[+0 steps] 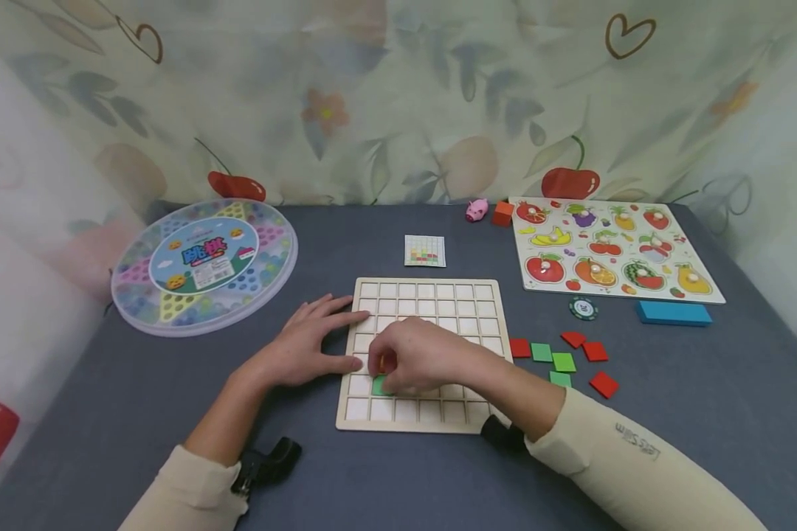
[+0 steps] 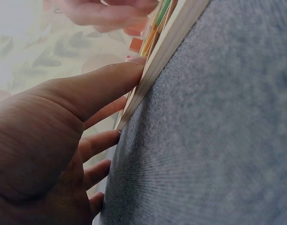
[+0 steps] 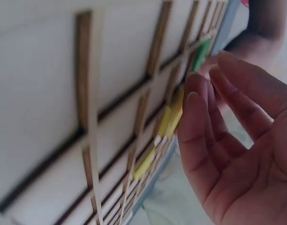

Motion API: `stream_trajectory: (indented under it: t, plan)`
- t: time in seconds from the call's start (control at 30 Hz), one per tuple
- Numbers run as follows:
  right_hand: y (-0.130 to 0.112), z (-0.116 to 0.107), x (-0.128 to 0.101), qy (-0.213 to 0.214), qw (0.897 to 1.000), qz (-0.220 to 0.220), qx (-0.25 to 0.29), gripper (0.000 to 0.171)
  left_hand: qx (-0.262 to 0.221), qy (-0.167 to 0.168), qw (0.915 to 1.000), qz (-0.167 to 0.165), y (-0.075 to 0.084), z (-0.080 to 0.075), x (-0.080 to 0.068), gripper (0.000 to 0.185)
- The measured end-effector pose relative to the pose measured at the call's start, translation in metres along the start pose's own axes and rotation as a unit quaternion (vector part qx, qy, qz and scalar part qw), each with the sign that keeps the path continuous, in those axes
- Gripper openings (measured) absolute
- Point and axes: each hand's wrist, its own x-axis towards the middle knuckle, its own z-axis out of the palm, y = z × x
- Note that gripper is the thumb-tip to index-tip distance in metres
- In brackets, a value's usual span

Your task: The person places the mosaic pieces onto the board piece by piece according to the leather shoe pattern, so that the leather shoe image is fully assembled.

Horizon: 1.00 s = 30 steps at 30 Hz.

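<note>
A pale wooden grid board (image 1: 432,295) lies mid-table on the grey cloth. My left hand (image 1: 345,339) rests flat beside its left edge, fingers straight, with the thumb (image 2: 129,70) against the board's rim (image 2: 166,47). My right hand (image 1: 398,376) hovers low over the board's lower left cells, its fingertips (image 3: 197,91) touching a yellow tile (image 3: 176,103) seated in the grid. Beside it are more yellow tiles (image 3: 148,161) in cells and a green tile (image 1: 380,385) just under the hand. The palm hides the cells beneath it.
Loose red and green tiles (image 1: 561,361) lie right of the board. A small pattern card (image 1: 425,251) sits behind it. A round checkers case (image 1: 202,265) is at the left; a fruit puzzle (image 1: 614,251), chip (image 1: 583,308), blue block (image 1: 674,313), pink pig (image 1: 476,210) and orange block (image 1: 502,213) at the right.
</note>
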Motion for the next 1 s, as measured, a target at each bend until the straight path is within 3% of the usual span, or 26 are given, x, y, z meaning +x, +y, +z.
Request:
stream_trajectory:
  t: [0.23, 0.67, 1.0]
  plan:
    - [0.015, -0.018, -0.019, 0.008, 1.0, 0.009, 0.001, 0.013, 0.001, -0.006, 0.9999, -0.011, 0.002, 0.001, 0.002, 0.072]
    - [0.068, -0.056, -0.081, 0.065, 0.992, 0.109, 0.009, 0.016, -0.001, -0.001, 1.0, -0.005, -0.001, 0.001, 0.0, 0.073]
    - [0.1, -0.056, -0.109, 0.058, 0.984, 0.165, -0.011, 0.019, 0.001, 0.001, 1.0, -0.01, 0.0, 0.001, -0.001, 0.074]
